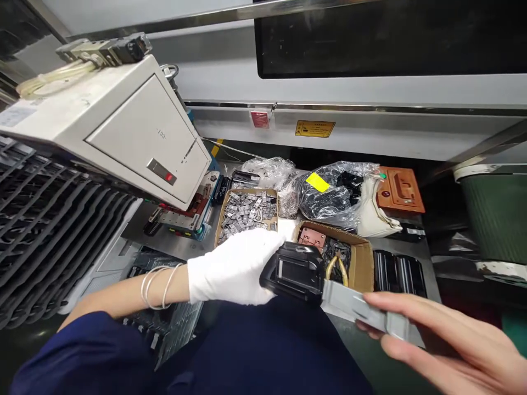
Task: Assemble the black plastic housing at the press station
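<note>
Your gloved left hand (234, 269) grips the black part (294, 272) just before the open cardboard box (362, 258), your bare right hand's (444, 340) fingers pinching its grey strip (362, 312).

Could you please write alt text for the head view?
A white-gloved left hand and a bare right hand hold a black part with a grey metal strip. Behind them, a cardboard box holds small metal pieces.

Grey machine housing (370, 90) with dark window (387, 35) behind a cluttered steel bench (181, 244), yellow warning label (315, 128).
</note>
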A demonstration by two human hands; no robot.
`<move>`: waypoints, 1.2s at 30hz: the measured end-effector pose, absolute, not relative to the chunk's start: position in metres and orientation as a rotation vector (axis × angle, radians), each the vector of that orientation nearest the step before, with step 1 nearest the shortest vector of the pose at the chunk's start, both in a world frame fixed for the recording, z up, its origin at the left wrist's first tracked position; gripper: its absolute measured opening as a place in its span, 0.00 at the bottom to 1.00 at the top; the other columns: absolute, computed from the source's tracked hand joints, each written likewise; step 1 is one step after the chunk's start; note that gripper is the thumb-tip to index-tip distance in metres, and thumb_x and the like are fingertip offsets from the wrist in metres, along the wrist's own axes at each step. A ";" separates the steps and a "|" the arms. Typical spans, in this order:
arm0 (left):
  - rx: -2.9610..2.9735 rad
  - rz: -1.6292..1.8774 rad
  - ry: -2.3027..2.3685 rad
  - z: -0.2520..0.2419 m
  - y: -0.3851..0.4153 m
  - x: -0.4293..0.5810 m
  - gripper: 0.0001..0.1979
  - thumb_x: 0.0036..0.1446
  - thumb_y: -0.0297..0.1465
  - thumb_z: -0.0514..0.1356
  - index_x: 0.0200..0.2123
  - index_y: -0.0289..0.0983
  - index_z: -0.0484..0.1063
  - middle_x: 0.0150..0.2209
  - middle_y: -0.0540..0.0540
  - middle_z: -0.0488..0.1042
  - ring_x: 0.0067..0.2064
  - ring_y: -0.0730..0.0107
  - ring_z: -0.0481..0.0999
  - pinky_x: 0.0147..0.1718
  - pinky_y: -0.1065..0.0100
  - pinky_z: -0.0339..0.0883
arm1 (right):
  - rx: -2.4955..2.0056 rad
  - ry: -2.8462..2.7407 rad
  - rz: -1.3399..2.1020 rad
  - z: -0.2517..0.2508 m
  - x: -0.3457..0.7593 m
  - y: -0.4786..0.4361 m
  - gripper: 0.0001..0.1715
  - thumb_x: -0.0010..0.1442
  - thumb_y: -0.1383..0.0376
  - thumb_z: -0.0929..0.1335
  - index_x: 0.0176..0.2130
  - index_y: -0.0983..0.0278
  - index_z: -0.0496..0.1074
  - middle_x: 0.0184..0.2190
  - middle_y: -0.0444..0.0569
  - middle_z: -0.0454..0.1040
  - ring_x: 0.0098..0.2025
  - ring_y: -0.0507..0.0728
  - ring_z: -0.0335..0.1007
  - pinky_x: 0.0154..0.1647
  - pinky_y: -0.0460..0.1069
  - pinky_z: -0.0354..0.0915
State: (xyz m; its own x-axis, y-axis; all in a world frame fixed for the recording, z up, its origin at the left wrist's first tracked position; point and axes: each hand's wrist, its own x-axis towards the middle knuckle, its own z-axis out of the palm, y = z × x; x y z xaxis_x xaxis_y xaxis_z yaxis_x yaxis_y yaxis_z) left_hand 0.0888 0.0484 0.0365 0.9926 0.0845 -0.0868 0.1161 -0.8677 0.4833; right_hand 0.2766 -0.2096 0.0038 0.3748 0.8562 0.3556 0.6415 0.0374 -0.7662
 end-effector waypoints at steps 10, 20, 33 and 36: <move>2.873 -0.187 0.037 0.031 0.031 0.087 0.19 0.52 0.27 0.64 0.48 0.35 0.66 0.44 0.43 0.75 0.41 0.55 0.76 0.41 0.58 0.72 | -1.553 -1.805 0.119 0.001 0.258 -0.176 0.14 0.82 0.56 0.62 0.56 0.60 0.70 0.42 0.46 0.82 0.37 0.53 0.82 0.37 0.43 0.76; 2.982 0.009 0.036 0.004 0.045 0.084 0.26 0.59 0.35 0.66 0.55 0.28 0.65 0.47 0.36 0.76 0.44 0.47 0.77 0.45 0.50 0.74 | -1.753 -1.718 -0.247 -0.019 0.211 -0.138 0.17 0.81 0.63 0.62 0.58 0.70 0.73 0.42 0.55 0.76 0.38 0.61 0.74 0.38 0.55 0.68; 3.192 0.130 0.069 -0.006 0.069 0.079 0.28 0.50 0.22 0.60 0.56 0.23 0.65 0.45 0.34 0.75 0.45 0.46 0.76 0.51 0.49 0.72 | -1.444 -0.682 0.993 -0.082 0.210 -0.104 0.23 0.61 0.46 0.74 0.40 0.63 0.80 0.35 0.50 0.80 0.39 0.64 0.77 0.42 0.55 0.71; 3.226 0.023 0.019 -0.009 0.075 0.083 0.23 0.52 0.22 0.58 0.54 0.25 0.66 0.44 0.35 0.74 0.44 0.47 0.75 0.52 0.50 0.71 | -1.431 -0.680 0.979 -0.084 0.205 -0.102 0.22 0.63 0.47 0.71 0.34 0.64 0.78 0.32 0.48 0.78 0.37 0.62 0.72 0.40 0.53 0.66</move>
State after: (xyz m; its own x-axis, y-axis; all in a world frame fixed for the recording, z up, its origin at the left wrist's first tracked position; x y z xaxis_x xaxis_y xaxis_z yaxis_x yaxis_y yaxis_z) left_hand 0.0829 0.0750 -0.0086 0.9998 0.0114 0.0146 0.0126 -0.9964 -0.0843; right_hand 0.2052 -0.1021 -0.0836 0.4730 0.8645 -0.1702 -0.1424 -0.1157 -0.9830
